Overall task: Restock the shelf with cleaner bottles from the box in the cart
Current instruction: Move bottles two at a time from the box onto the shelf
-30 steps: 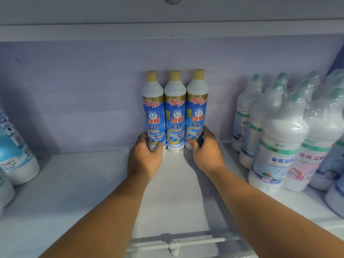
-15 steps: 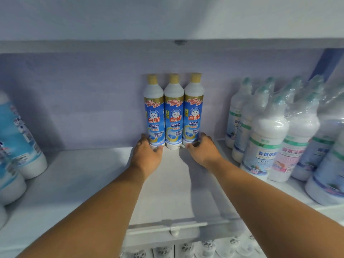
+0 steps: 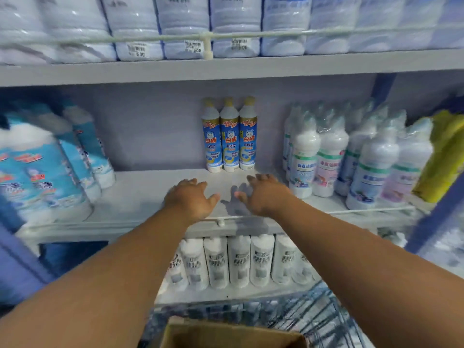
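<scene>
Three blue-labelled cleaner bottles [image 3: 229, 136] with gold caps stand upright side by side at the back of the middle shelf [image 3: 150, 194]. My left hand [image 3: 191, 199] and my right hand [image 3: 263, 194] hover over the shelf's front part, both empty with fingers spread, well short of the bottles. The rim of a cardboard box [image 3: 226, 332] shows at the bottom edge, inside the wire cart [image 3: 324, 315].
White bottles with green bands [image 3: 351, 151] crowd the shelf's right side; blue-and-white bottles [image 3: 45, 167] fill the left. A yellow pack [image 3: 444, 156] sits far right. White bottles [image 3: 238, 262] line the lower shelf, wrapped packs [image 3: 183, 23] the upper one.
Both hands have let go of the three bottles and drawn back toward the shelf's front edge. The view has pulled back, now showing the upper and lower shelves, cart and box.
</scene>
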